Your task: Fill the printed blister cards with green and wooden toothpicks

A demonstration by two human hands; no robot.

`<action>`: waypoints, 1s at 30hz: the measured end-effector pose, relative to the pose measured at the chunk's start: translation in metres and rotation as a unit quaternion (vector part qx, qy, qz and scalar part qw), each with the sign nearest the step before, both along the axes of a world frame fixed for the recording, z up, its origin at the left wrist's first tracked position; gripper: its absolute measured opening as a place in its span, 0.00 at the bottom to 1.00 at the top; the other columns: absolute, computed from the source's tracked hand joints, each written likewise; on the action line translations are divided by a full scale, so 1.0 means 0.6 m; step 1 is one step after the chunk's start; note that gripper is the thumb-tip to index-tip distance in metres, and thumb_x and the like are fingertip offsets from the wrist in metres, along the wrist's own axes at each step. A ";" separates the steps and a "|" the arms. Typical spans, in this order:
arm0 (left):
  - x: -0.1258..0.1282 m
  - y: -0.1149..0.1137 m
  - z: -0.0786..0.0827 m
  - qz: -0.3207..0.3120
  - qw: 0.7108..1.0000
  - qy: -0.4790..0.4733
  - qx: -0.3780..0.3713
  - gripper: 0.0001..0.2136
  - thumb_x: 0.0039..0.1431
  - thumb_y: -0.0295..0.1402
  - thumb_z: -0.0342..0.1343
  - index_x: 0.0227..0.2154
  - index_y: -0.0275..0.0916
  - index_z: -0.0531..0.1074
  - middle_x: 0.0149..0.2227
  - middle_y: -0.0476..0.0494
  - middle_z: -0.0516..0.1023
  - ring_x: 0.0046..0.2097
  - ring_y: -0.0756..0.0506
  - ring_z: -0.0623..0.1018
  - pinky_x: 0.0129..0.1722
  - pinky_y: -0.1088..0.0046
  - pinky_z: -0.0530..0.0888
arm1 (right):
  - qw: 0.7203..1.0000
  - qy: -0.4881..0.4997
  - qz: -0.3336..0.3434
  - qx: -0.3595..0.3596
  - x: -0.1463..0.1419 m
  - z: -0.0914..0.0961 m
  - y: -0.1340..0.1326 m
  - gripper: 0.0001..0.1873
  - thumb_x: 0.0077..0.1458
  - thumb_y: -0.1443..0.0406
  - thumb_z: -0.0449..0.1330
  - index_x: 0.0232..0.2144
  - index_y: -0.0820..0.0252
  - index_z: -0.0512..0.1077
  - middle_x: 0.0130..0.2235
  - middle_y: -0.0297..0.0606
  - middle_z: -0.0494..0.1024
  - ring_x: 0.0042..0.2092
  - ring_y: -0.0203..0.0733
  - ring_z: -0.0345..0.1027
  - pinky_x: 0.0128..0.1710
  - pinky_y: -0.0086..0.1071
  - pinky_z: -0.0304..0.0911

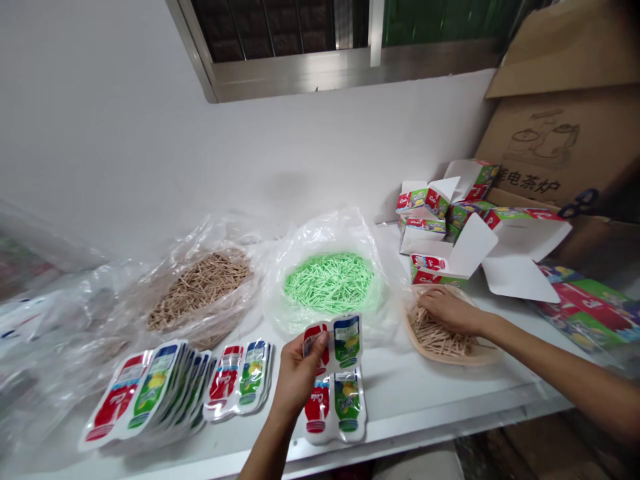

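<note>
My left hand [297, 367] pinches a flat, shiny twin packet [347, 340] between thumb and fingers. The packet has two bottle-shaped halves, one red with "Cola" and one green with lemons. Just beneath it, a similar packet [334, 407] lies on the table near the front edge. Over on the right, my right hand [445, 310] reaches into a shallow peach-coloured basket [425, 352] of thin brown sticks [445, 339]. Its fingers are curled down against the sticks, and the fingertips are partly hidden.
Left of my left hand are a small stack of packets [237, 380] and a larger fanned row [145, 393]. Behind stand clear bags of brown sticks [205, 283] and green sticks [330, 280]. Open printed boxes [425, 207], a large carton [565, 140] and blue-handled scissors [580, 202] are at right.
</note>
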State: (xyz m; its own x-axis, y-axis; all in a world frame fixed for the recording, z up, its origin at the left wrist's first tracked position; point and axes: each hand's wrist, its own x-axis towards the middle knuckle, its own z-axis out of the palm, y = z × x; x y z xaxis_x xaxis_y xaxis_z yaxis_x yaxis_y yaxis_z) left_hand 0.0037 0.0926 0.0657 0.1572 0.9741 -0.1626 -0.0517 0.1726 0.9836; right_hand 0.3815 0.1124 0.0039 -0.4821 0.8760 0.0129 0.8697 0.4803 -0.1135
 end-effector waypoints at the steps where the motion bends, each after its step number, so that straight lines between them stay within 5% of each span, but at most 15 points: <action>1: 0.001 0.002 0.000 0.004 1.000 -0.005 0.001 0.15 0.46 0.43 0.63 0.25 0.33 0.76 0.20 0.48 0.73 0.22 0.52 0.69 0.21 0.79 0.67 | 1.000 0.011 -0.022 -0.002 0.000 0.001 -0.002 0.14 0.59 0.70 0.46 0.39 0.60 0.71 0.43 0.46 0.75 0.47 0.48 0.66 0.53 0.46 0.52; 8: 0.054 0.045 -0.004 0.078 0.995 -0.022 0.052 0.16 0.49 0.45 0.61 0.32 0.36 0.75 0.26 0.47 0.77 0.27 0.48 0.74 0.29 0.73 0.71 | 0.988 0.071 -0.135 -0.018 -0.004 -0.002 -0.012 0.22 0.63 0.57 0.38 0.45 0.58 0.67 0.49 0.46 0.72 0.52 0.51 0.64 0.51 0.44 0.58; 14: 0.222 0.099 0.026 0.058 0.964 -0.003 0.260 0.13 0.59 0.42 0.52 0.31 0.37 0.73 0.30 0.47 0.75 0.33 0.47 0.72 0.37 0.73 0.68 | 0.988 0.094 -0.120 0.001 -0.013 0.018 -0.021 0.15 0.62 0.59 0.42 0.34 0.57 0.67 0.40 0.43 0.73 0.46 0.48 0.64 0.52 0.46 0.55; 18: 0.344 0.097 -0.010 -0.016 0.961 0.020 0.275 0.13 0.61 0.41 0.47 0.31 0.38 0.71 0.29 0.45 0.73 0.36 0.45 0.71 0.38 0.71 0.67 | 0.992 0.087 -0.086 0.044 -0.030 0.036 -0.036 0.11 0.57 0.69 0.46 0.32 0.61 0.68 0.35 0.45 0.73 0.41 0.48 0.64 0.49 0.46 0.56; 22: 0.406 0.082 -0.050 -0.058 0.954 0.025 0.293 0.11 0.61 0.38 0.49 0.27 0.39 0.71 0.29 0.44 0.72 0.38 0.43 0.70 0.40 0.68 0.66 | 0.980 0.191 -0.050 0.018 -0.033 0.033 -0.046 0.11 0.48 0.73 0.51 0.33 0.62 0.70 0.36 0.47 0.74 0.43 0.51 0.65 0.47 0.46 0.58; 24: 0.413 0.082 -0.052 -0.049 0.955 0.025 0.292 0.12 0.61 0.38 0.48 0.28 0.38 0.70 0.30 0.43 0.72 0.38 0.43 0.70 0.41 0.68 0.66 | 0.935 0.344 -0.079 -0.025 -0.028 0.028 -0.046 0.08 0.51 0.71 0.52 0.33 0.60 0.69 0.33 0.43 0.73 0.41 0.49 0.66 0.46 0.44 0.60; 27: 0.409 0.089 -0.043 0.012 0.967 0.004 0.256 0.14 0.62 0.42 0.46 0.30 0.38 0.69 0.31 0.44 0.71 0.37 0.45 0.70 0.40 0.70 0.66 | 0.777 0.605 -0.173 -0.023 -0.033 0.027 -0.045 0.06 0.58 0.62 0.51 0.33 0.57 0.66 0.29 0.35 0.69 0.34 0.43 0.65 0.41 0.42 0.65; 30: 0.407 0.087 -0.033 0.065 0.979 -0.072 0.181 0.16 0.60 0.47 0.47 0.32 0.38 0.67 0.29 0.48 0.70 0.33 0.48 0.70 0.34 0.73 0.68 | 0.640 0.743 -0.197 0.016 -0.073 0.030 -0.041 0.10 0.61 0.56 0.47 0.35 0.53 0.62 0.31 0.33 0.67 0.35 0.40 0.66 0.38 0.40 0.67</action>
State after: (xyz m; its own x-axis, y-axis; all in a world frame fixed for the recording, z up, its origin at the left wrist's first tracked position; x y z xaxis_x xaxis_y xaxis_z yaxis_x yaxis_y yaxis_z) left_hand 0.2479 0.1449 0.0456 0.0232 0.9771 0.2116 -0.1936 -0.2033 0.9598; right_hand 0.3378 0.0878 0.0221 0.3399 0.9140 0.2214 -0.1327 0.2797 -0.9509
